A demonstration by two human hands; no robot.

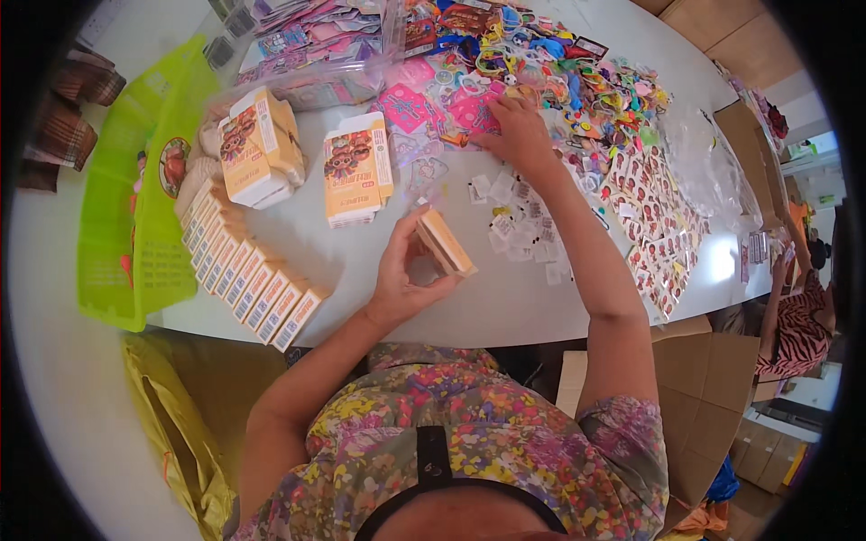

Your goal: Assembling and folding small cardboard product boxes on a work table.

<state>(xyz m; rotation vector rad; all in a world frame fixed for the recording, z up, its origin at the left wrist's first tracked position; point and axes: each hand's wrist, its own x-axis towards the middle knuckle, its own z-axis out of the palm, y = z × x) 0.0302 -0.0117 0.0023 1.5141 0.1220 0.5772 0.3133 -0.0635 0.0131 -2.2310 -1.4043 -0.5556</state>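
My left hand [404, 275] is wrapped round a small orange and white carton [444, 242], held tilted above the table. One narrow side of the carton looks open, showing a dark inside. Farther off, my right hand [521, 135] lies over the near edge of a heap of small colourful trinkets [568, 77], thumb apart from the fingers. Beside its fingertips are bright pink printed packets [406, 106]. Whether the fingertips touch a trinket is hidden. Small clear bags [523, 221] with tiny pieces are scattered below my right forearm.
A curved row of filled cartons [248, 275] stands at the left, with stacks of flat cartons [356, 171] behind it. A green plastic basket [113, 261] is at the far left. A clear tub [316, 86] holds packets. Sticker sheets [654, 225] and clear plastic [708, 167] lie right.
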